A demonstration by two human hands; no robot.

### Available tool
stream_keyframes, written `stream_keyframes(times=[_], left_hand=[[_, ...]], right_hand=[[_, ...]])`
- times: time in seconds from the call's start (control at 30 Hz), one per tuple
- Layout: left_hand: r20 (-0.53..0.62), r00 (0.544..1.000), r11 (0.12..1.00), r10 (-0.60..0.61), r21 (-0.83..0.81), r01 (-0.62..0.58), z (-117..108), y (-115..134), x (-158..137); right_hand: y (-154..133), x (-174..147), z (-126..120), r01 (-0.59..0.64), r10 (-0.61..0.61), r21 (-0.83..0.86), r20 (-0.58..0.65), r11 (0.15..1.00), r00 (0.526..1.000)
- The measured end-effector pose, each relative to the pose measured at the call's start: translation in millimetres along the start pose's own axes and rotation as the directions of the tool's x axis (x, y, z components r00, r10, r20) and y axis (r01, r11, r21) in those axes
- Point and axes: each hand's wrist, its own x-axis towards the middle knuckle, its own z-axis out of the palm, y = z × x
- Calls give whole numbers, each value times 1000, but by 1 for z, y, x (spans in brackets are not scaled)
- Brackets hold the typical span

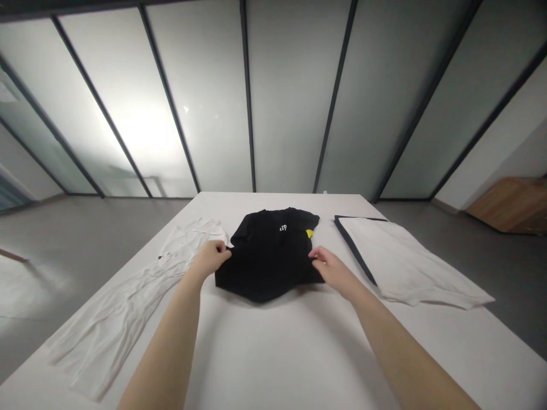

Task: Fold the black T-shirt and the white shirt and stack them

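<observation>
Centrally, the fingers of the left hand [209,257] are pinched together on one side edge of a black T-shirt [262,265]; those of the right hand [331,270] appear closed on the opposite edge, though their exact hold on the dark cloth is hard to make out. The T-shirt lies mid-worktop [273,347], between the two hands, with its sleeves and neck at the far end and its near part bellied, seemingly raised a little, above a soft shadow. A small white print [282,228] marks the chest; a yellow patch [309,233] shows by the right-hand side. The step in hand is judged to be the lifting and arranging of the shirt's lower half; the next move would call for both side edges to be kept level and the cloth taut, lest the near edge sag or crease. To the left, a crumpled white garment [128,307] trails towards the near corner; to the right, a flatter white garment [397,256] overlies a dark piece [354,250]. Beyond the worktop, frosted panels [290,102] in dark frames close the view.
</observation>
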Motion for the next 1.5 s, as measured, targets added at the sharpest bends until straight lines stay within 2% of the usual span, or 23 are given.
stream_keyframes(times=[0.03, 0.07, 0.1, 0.13, 0.2, 0.23, 0.3, 0.4, 0.5, 0.67, 0.73, 0.83, 0.93, 1.0, 1.1, 1.2, 1.27, 1.4, 1.5], left_hand=[[-140, 990, 988, 34, -146, -54, -2, 5, 1], [-242, 970, 946, 35, -306, -110, -3, 10, 2], [-291, 957, 877, 16, -455, -153, -3, 13, 3], [-288, 958, 801, -6, -575, -168, -2, 15, 4], [-187, 981, 711, -48, -697, -97, 4, 13, 5], [-116, 990, 721, -80, -692, -23, 9, 9, 5], [-6, 983, 822, -186, -548, 152, 21, -3, 4], [-10, 945, 913, -328, -259, 314, 38, -25, 4], [-94, 934, 931, -344, -163, 327, 43, -41, 8], [-150, 932, 944, -331, -55, 327, 34, -48, 17], [-116, 934, 941, -337, -28, 337, 31, -48, 17], [25, 933, 933, -359, 13, 359, 30, -48, 12], [165, 920, 923, -355, -94, 373, 28, -48, 5], [241, 903, 871, -356, -265, 414, 28, -45, 3], [351, 873, 722, -338, -498, 480, 29, -38, 3], [370, 893, 572, -255, -687, 448, 31, -32, 3], [348, 895, 505, -279, -739, 445, 32, -30, 2], [308, 850, 420, -427, -765, 488, 34, -28, -2], [385, 838, 325, -387, -794, 514, 35, -28, -9]], right_hand=[[0, 7, -5, 30, -2, 164, -168, 986, 986], [1, 12, -10, 67, 31, 307, -303, 949, 952], [3, 17, -15, 104, 78, 420, -394, 902, 916], [5, 20, -19, 125, 127, 498, -442, 858, 888], [11, 22, -23, 55, 220, 561, -411, 826, 885], [15, 21, -22, -23, 265, 561, -355, 828, 897], [23, 17, -17, -188, 350, 519, -234, 834, 907], [36, 11, -5, -354, 409, 367, -84, 860, 909], [46, 13, -5, -410, 436, 266, -43, 872, 899], [54, 19, -26, -446, 520, 360, -142, 820, 842], [56, 18, -34, -490, 556, 335, -136, 805, 820], [59, 15, -39, -574, 607, 261, -63, 776, 792], [62, 13, -39, -628, 632, 143, 24, 765, 775], [63, 13, -38, -603, 603, 145, 45, 785, 796], [64, 14, -34, -546, 557, 226, 16, 807, 830], [66, 15, -31, -523, 555, 268, -56, 809, 830], [66, 13, -30, -512, 563, 305, -103, 803, 820], [64, 8, -29, -479, 570, 398, -147, 782, 809], [60, 4, -31, -449, 575, 463, -175, 764, 799]])
